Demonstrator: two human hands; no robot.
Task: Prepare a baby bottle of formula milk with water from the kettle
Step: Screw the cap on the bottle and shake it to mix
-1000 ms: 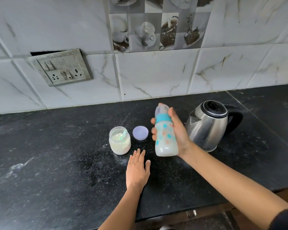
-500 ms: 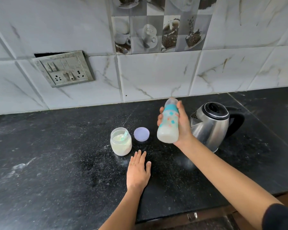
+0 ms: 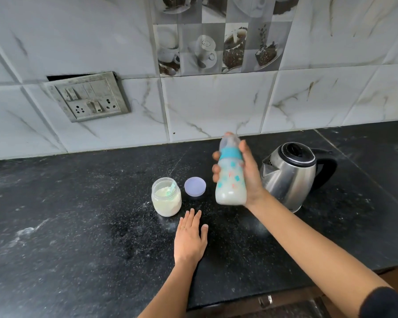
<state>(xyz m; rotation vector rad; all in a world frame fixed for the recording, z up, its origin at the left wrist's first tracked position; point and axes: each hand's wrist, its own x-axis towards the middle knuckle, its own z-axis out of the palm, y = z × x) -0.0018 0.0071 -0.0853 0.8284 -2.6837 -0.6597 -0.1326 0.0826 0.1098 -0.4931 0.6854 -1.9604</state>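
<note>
My right hand [image 3: 251, 177] grips a capped baby bottle [image 3: 230, 177] with a teal ring, held upright above the counter; milky white liquid fills it. The bottle looks motion-blurred. Behind it to the right stands the steel kettle [image 3: 290, 177] with a black lid and handle. An open glass jar of formula powder [image 3: 166, 197] with a scoop inside stands left of the bottle, and its lilac lid [image 3: 195, 186] lies beside it. My left hand [image 3: 190, 237] rests flat on the black counter [image 3: 67, 226], fingers straight, just in front of the jar.
A switch and socket plate [image 3: 87, 97] is on the tiled wall at the back left. Powder dust speckles the counter around the jar. The counter's front edge runs near the bottom, with a drawer handle [image 3: 264, 300] below it.
The bottle in my right hand has gone up and come back down a little between frames, tilting slightly. My left hand has stayed flat on the counter.
</note>
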